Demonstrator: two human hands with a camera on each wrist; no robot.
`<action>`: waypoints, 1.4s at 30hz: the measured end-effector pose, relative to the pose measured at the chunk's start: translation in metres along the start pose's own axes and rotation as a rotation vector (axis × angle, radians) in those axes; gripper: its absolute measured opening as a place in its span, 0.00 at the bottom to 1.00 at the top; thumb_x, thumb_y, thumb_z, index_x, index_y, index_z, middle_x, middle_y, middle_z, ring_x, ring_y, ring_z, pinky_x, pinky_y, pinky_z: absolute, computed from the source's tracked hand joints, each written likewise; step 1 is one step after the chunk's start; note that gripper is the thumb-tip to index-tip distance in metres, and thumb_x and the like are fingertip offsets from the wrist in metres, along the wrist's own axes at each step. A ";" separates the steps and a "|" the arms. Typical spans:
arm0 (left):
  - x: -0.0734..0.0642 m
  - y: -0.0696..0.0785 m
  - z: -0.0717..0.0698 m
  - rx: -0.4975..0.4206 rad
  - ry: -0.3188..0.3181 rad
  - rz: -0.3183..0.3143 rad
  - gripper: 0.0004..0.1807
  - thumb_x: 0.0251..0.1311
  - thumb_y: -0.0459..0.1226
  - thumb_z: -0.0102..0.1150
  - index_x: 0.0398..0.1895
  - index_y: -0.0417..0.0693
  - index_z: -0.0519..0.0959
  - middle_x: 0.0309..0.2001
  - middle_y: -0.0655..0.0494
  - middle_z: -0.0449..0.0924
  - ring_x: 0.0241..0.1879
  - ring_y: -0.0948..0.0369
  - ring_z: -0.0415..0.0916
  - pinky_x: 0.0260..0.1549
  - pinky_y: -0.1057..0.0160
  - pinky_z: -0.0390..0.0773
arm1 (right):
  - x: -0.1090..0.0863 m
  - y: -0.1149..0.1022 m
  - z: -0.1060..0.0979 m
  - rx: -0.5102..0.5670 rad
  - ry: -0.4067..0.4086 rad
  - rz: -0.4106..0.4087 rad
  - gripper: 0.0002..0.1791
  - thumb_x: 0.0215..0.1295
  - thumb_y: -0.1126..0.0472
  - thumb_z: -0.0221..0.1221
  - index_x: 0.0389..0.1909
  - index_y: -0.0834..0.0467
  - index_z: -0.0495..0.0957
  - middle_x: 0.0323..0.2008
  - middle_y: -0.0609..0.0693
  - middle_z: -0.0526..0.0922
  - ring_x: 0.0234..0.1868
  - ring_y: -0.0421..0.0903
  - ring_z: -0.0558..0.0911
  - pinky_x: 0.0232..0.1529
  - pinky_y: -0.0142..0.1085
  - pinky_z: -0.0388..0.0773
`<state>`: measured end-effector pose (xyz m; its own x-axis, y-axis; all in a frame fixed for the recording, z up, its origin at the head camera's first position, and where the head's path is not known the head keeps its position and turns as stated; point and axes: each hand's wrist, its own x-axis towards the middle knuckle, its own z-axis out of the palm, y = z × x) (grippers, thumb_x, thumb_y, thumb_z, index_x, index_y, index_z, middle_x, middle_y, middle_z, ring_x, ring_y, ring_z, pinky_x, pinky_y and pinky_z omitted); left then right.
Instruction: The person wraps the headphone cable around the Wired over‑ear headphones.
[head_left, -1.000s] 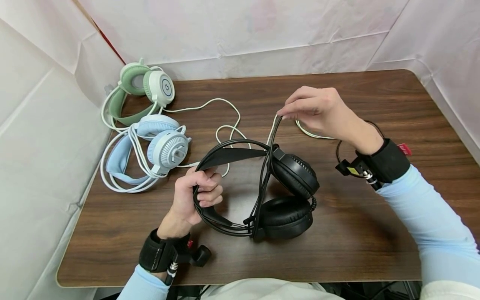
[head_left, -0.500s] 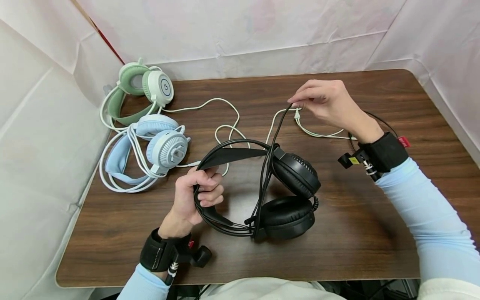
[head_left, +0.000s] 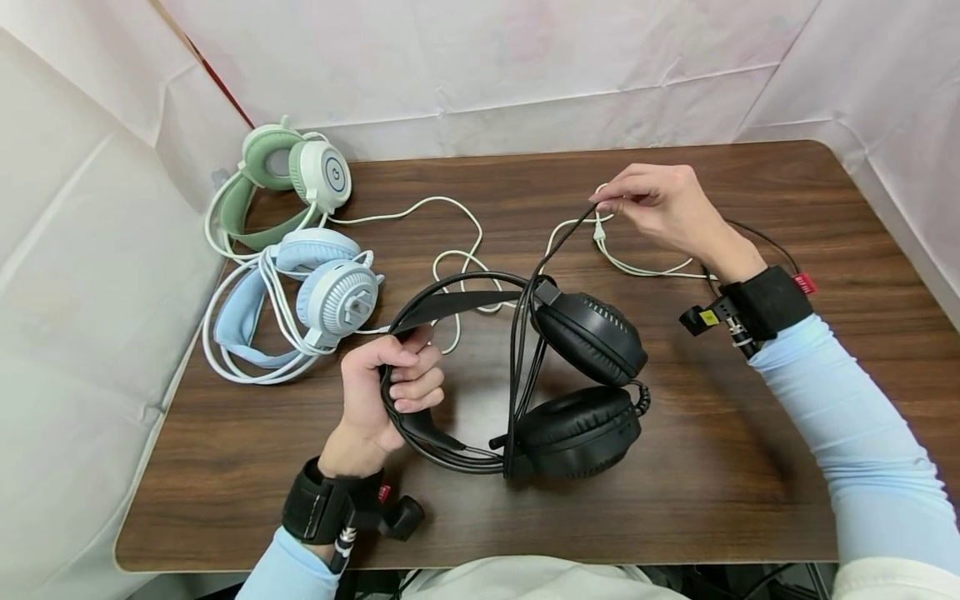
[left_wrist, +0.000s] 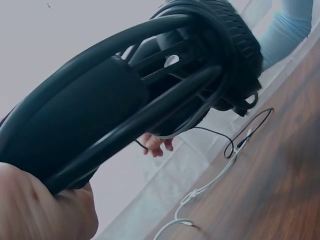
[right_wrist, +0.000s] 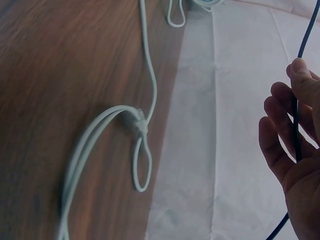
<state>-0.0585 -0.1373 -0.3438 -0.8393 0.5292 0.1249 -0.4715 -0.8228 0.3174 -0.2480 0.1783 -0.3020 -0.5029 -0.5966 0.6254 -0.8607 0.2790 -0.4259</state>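
Black over-ear headphones (head_left: 592, 337) are held up over the table, ear cups to the right. My left hand (head_left: 393, 392) grips their headband, fingers curled round it; the left wrist view shows the band (left_wrist: 85, 110) rising from that hand. Black cable is looped around the headphones between band and cups. My right hand (head_left: 663, 204), farther back, pinches the black cable (head_left: 567, 233) between thumb and fingertips, and it runs taut down to the headphones. In the right wrist view the cable (right_wrist: 303, 45) passes through the fingers, its tail hanging below the palm.
Green headphones (head_left: 321, 175) and light blue headphones (head_left: 337, 304) lie at the table's left, the blue ones wrapped in white cord. A pale cable (head_left: 472, 225) winds across the back of the wooden table (head_left: 712, 483) and passes below my right hand. White cloth walls (head_left: 525, 75) stand behind.
My right hand has moved away to the right and back, drawing the black cable out from the headphones. The left hand keeps its grip; the ear cups have shifted slightly right.
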 end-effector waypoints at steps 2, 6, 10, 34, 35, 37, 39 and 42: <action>0.001 0.001 0.000 -0.038 -0.013 0.005 0.10 0.50 0.28 0.44 0.20 0.49 0.56 0.17 0.61 0.45 0.12 0.68 0.44 0.12 0.77 0.50 | -0.003 0.003 0.001 0.007 0.004 0.026 0.09 0.51 0.78 0.65 0.33 0.66 0.85 0.31 0.56 0.84 0.26 0.39 0.76 0.25 0.24 0.65; 0.001 0.002 -0.001 -0.080 -0.031 0.022 0.07 0.50 0.29 0.42 0.22 0.48 0.59 0.16 0.62 0.46 0.12 0.67 0.44 0.12 0.77 0.51 | -0.007 0.009 0.002 0.020 0.015 0.059 0.09 0.50 0.80 0.64 0.32 0.67 0.85 0.30 0.58 0.84 0.25 0.42 0.76 0.24 0.25 0.64; 0.002 0.003 -0.002 -0.104 -0.041 0.032 0.03 0.50 0.30 0.42 0.24 0.46 0.63 0.16 0.62 0.47 0.11 0.67 0.45 0.11 0.76 0.51 | -0.012 0.013 0.003 0.025 0.011 0.077 0.10 0.50 0.81 0.63 0.33 0.67 0.84 0.30 0.58 0.84 0.25 0.44 0.75 0.25 0.25 0.65; -0.001 0.009 -0.005 -0.355 0.125 0.173 0.09 0.47 0.34 0.43 0.19 0.50 0.55 0.15 0.63 0.48 0.12 0.67 0.46 0.12 0.73 0.54 | -0.039 0.053 0.023 0.009 -0.070 0.092 0.13 0.55 0.73 0.64 0.39 0.56 0.86 0.33 0.44 0.83 0.26 0.36 0.74 0.25 0.26 0.65; -0.001 0.009 -0.006 -0.363 0.129 0.178 0.09 0.48 0.34 0.43 0.19 0.50 0.54 0.15 0.63 0.48 0.12 0.67 0.46 0.12 0.73 0.54 | -0.040 0.053 0.025 0.014 -0.075 0.087 0.13 0.55 0.73 0.64 0.39 0.56 0.86 0.33 0.44 0.83 0.26 0.36 0.74 0.25 0.25 0.65; -0.001 0.009 -0.006 -0.375 0.132 0.184 0.10 0.48 0.34 0.43 0.19 0.51 0.54 0.16 0.63 0.48 0.12 0.67 0.46 0.12 0.73 0.54 | -0.041 0.051 0.027 0.029 -0.090 0.082 0.13 0.55 0.73 0.64 0.39 0.56 0.86 0.32 0.44 0.83 0.26 0.37 0.74 0.25 0.25 0.65; -0.002 0.010 -0.006 -0.389 0.133 0.189 0.10 0.48 0.35 0.44 0.19 0.51 0.54 0.16 0.63 0.48 0.12 0.67 0.46 0.12 0.73 0.54 | -0.041 0.049 0.030 0.037 -0.103 0.076 0.13 0.55 0.73 0.64 0.39 0.55 0.86 0.32 0.45 0.83 0.26 0.36 0.75 0.25 0.25 0.66; -0.001 0.010 -0.005 -0.408 0.134 0.195 0.10 0.48 0.35 0.44 0.19 0.51 0.55 0.16 0.63 0.49 0.12 0.67 0.47 0.13 0.73 0.54 | -0.042 0.045 0.034 0.060 -0.103 0.074 0.13 0.54 0.73 0.65 0.39 0.56 0.86 0.31 0.46 0.83 0.26 0.36 0.75 0.25 0.25 0.67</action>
<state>-0.0637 -0.1477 -0.3456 -0.9376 0.3474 0.0142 -0.3470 -0.9326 -0.0987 -0.2628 0.1903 -0.3702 -0.5516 -0.6511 0.5213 -0.8135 0.2816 -0.5089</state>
